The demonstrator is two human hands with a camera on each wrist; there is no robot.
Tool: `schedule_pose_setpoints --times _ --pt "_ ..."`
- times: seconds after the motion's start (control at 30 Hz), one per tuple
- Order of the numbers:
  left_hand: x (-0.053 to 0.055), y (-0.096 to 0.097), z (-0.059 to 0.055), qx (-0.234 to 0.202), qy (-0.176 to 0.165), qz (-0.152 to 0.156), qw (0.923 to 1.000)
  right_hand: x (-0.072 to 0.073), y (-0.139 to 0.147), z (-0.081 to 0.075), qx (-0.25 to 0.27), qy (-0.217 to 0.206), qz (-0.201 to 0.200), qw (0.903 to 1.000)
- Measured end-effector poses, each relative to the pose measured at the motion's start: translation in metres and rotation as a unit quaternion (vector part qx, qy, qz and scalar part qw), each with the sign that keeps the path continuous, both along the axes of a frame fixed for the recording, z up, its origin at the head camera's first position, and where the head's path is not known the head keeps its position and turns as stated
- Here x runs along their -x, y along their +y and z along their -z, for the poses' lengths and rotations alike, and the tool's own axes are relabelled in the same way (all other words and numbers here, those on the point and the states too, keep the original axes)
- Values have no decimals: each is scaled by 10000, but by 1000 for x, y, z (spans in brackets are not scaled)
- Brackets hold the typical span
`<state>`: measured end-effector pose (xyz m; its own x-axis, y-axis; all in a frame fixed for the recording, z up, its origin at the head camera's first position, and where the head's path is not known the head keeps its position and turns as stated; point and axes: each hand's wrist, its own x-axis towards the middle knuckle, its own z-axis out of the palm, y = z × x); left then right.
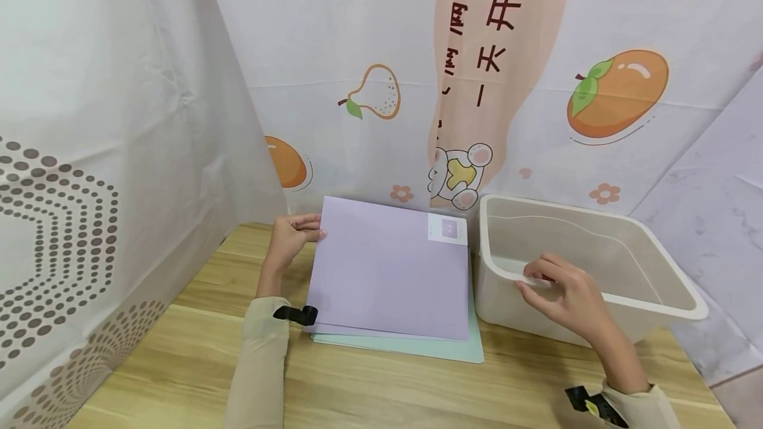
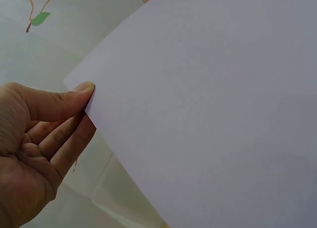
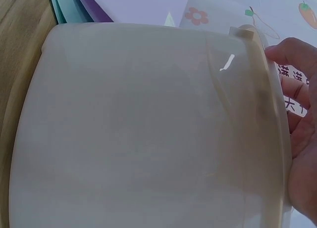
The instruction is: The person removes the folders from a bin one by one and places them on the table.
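My left hand (image 1: 290,238) pinches a lavender file folder (image 1: 387,270) near its upper left corner. In the left wrist view, the thumb lies on the near face of the lavender folder (image 2: 198,99), with fingers behind its edge. A white label (image 1: 438,229) marks its upper right corner. Beneath it, mint green folders (image 1: 471,349) stick out along the bottom and right. On the right, my right hand (image 1: 566,296) grips the near rim of a white plastic bin (image 1: 656,320), thumb outside and fingers over the inner side. The right wrist view shows the bin's wall (image 3: 124,124) filling most of the frame.
Everything stands on a wood-grain table (image 1: 381,389). Behind it hangs a white cloth (image 1: 334,32) printed with fruit and lettering. Another pale cloth (image 1: 149,85) with dot patterns hangs on the left. The bin stands right beside the folders.
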<state>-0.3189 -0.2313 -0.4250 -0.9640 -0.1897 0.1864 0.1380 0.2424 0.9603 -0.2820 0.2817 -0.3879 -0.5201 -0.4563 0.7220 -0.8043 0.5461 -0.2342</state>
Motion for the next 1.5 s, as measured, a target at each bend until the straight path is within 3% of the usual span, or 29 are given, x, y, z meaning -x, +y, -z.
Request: schedule_pose_setpoints --times 0.47,1.03,1.5 --pt "0 1 1 267 -11 -5 9996 -1 0 -1 -31 -9 97 9999" --pt "5 5 10 340 -257 15 9991 0 0 0 -68 29 234 9997" --pt "7 4 15 386 -488 -207 9978 -1 -1 1 -91 19 305 9995"
